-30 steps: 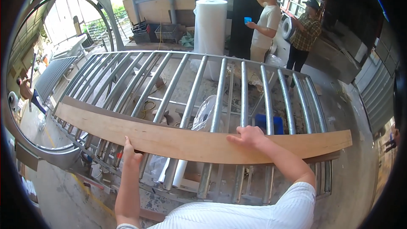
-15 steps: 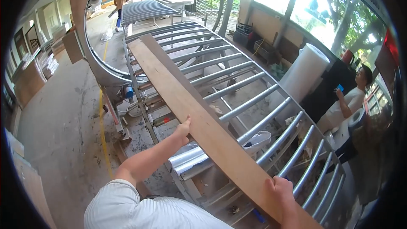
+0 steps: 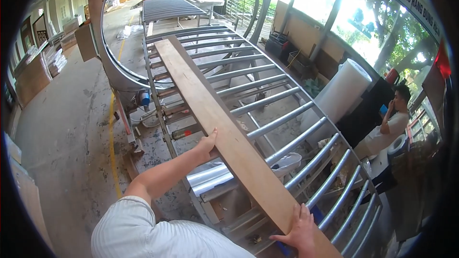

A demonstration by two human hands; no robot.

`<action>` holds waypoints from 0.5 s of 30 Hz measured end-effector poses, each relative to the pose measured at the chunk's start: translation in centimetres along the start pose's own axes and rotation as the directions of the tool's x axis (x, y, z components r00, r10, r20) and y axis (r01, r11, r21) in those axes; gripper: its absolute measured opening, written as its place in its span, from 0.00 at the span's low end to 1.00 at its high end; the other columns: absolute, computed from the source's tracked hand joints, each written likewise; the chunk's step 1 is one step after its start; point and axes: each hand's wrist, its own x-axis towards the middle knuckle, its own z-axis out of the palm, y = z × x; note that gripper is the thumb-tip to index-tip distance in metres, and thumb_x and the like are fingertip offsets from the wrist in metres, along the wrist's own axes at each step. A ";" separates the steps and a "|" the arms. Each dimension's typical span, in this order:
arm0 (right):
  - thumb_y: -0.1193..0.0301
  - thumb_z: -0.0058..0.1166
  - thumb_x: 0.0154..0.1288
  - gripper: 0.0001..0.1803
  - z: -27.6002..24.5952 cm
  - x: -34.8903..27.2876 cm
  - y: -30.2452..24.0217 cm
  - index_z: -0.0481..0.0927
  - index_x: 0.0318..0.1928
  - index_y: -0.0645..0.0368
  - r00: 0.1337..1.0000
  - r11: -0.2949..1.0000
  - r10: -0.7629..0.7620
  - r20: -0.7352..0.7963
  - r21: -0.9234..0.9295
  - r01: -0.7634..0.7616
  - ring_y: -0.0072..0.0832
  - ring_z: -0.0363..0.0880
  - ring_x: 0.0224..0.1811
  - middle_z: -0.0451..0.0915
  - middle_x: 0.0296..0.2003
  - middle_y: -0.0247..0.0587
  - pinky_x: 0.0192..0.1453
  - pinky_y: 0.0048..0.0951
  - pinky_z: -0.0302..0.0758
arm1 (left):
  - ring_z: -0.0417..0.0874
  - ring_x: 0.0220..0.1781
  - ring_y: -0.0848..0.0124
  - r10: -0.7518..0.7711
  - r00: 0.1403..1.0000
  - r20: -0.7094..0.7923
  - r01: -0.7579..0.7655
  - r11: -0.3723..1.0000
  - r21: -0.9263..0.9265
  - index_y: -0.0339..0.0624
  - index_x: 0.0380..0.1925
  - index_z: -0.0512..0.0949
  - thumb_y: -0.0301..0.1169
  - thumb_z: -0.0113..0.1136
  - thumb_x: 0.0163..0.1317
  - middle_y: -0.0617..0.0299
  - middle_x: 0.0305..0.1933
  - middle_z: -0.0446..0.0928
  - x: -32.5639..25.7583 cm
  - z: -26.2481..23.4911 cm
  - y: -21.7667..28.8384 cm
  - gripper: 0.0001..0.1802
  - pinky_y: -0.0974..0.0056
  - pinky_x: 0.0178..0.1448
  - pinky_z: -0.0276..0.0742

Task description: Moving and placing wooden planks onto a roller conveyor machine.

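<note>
Two hands meet the plank (image 3: 239,162), which lies across the rollers (image 3: 267,100), its far end toward another roller bed (image 3: 174,9). Your left hand (image 3: 207,144) is closed on its left edge, thumb on top, the other fingers mostly hidden. Your right hand (image 3: 300,231) rests on top toward the near end, fingers fanned, thumb out to the left edge, without gripping. Beneath the plank, a darker board (image 3: 207,87) shows along the right (just a strip). Past the rollers, a white roll (image 3: 342,88) stands near a person (image 3: 389,126).
</note>
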 end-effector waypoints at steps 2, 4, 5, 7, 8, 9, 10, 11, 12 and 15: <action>0.35 0.84 0.33 0.76 0.7 0.5 0.6 0.64 0.80 0.61 0.999 0.999 0.027 -0.042 -0.034 -0.029 0.63 0.67 0.76 0.70 0.71 0.70 0.76 0.60 0.66 | 0.90 0.58 0.58 0.002 1.000 -0.026 0.002 0.991 0.135 0.37 0.64 0.79 0.65 0.57 0.78 0.51 0.58 0.86 1.8 -1.9 -0.1 0.39 0.46 0.58 0.91; 0.36 0.84 0.32 0.74 1.0 0.5 0.2 0.67 0.79 0.60 0.999 0.999 0.034 -0.006 -0.035 -0.034 0.63 0.69 0.74 0.71 0.70 0.68 0.76 0.59 0.67 | 0.92 0.49 0.60 0.044 0.998 -0.033 -0.028 0.926 0.376 0.34 0.58 0.83 0.68 0.57 0.75 0.49 0.56 0.86 2.0 -2.4 0.1 0.42 0.50 0.47 0.93; 0.36 0.84 0.32 0.73 0.9 1.2 0.3 0.70 0.78 0.60 0.999 0.999 0.030 0.018 -0.036 -0.030 0.62 0.70 0.72 0.72 0.68 0.67 0.75 0.58 0.67 | 0.92 0.43 0.61 0.122 0.988 -0.099 -0.075 0.921 0.382 0.33 0.53 0.84 0.68 0.59 0.74 0.50 0.52 0.87 2.7 -2.2 -0.4 0.42 0.52 0.42 0.93; 0.37 0.84 0.31 0.70 1.7 1.4 0.3 0.73 0.76 0.59 1.000 1.000 0.002 -0.025 -0.014 -0.003 0.61 0.72 0.70 0.73 0.67 0.67 0.74 0.57 0.68 | 0.92 0.40 0.60 0.156 0.976 -0.150 -0.084 0.912 0.401 0.32 0.49 0.86 0.69 0.58 0.73 0.50 0.47 0.88 3.2 -1.5 0.0 0.43 0.53 0.41 0.92; 0.38 0.85 0.31 0.67 2.0 2.1 0.2 0.76 0.73 0.59 0.998 0.999 -0.011 -0.066 0.036 0.013 0.61 0.73 0.68 0.74 0.65 0.66 0.74 0.57 0.68 | 0.92 0.38 0.60 0.188 0.961 -0.201 -0.081 0.890 0.448 0.31 0.44 0.87 0.71 0.57 0.72 0.50 0.41 0.89 3.6 -1.4 0.6 0.44 0.54 0.40 0.91; 0.40 0.84 0.32 0.63 1.5 2.6 -0.3 0.80 0.70 0.59 0.995 0.995 -0.040 -0.095 0.091 0.049 0.61 0.76 0.66 0.76 0.63 0.66 0.71 0.58 0.71 | 0.92 0.38 0.60 0.195 0.959 -0.206 -0.093 0.902 0.423 0.31 0.44 0.87 0.71 0.57 0.72 0.50 0.41 0.89 3.8 -1.6 1.8 0.44 0.54 0.40 0.91; 0.40 0.84 0.32 0.63 1.3 3.0 -0.6 0.80 0.70 0.59 0.993 0.995 -0.062 -0.100 0.068 0.069 0.61 0.76 0.66 0.76 0.63 0.66 0.71 0.58 0.71 | 0.92 0.38 0.59 0.223 0.964 -0.147 -0.105 0.823 0.559 0.31 0.40 0.88 0.73 0.55 0.72 0.50 0.36 0.88 4.1 -1.8 3.4 0.46 0.54 0.41 0.91; 0.40 0.84 0.32 0.62 1.5 3.9 -1.1 0.81 0.70 0.59 0.990 0.993 -0.067 -0.127 0.092 0.079 0.61 0.77 0.64 0.76 0.63 0.67 0.70 0.58 0.73 | 0.93 0.38 0.57 0.235 0.967 -0.095 -0.109 0.724 0.681 0.31 0.36 0.89 0.74 0.52 0.71 0.50 0.31 0.88 4.8 -2.6 4.4 0.48 0.54 0.42 0.90; 0.41 0.84 0.33 0.61 1.7 4.6 -1.7 0.81 0.69 0.59 0.985 0.989 -0.070 -0.155 0.117 0.089 0.61 0.78 0.63 0.76 0.62 0.68 0.69 0.58 0.74 | 0.93 0.38 0.57 0.238 0.965 -0.107 -0.109 0.740 0.663 0.31 0.36 0.89 0.74 0.52 0.71 0.50 0.31 0.88 5.2 -3.1 4.7 0.48 0.54 0.42 0.90; 0.42 0.84 0.32 0.59 3.1 7.5 -3.4 0.83 0.67 0.59 0.967 0.982 -0.121 -0.224 0.113 0.149 0.62 0.78 0.62 0.77 0.61 0.68 0.69 0.59 0.75 | 0.94 0.49 0.49 0.429 0.888 -0.164 -0.169 0.637 0.752 0.29 0.40 0.91 0.77 0.43 0.71 0.40 0.36 0.90 7.1 -4.7 5.8 0.54 0.49 0.59 0.86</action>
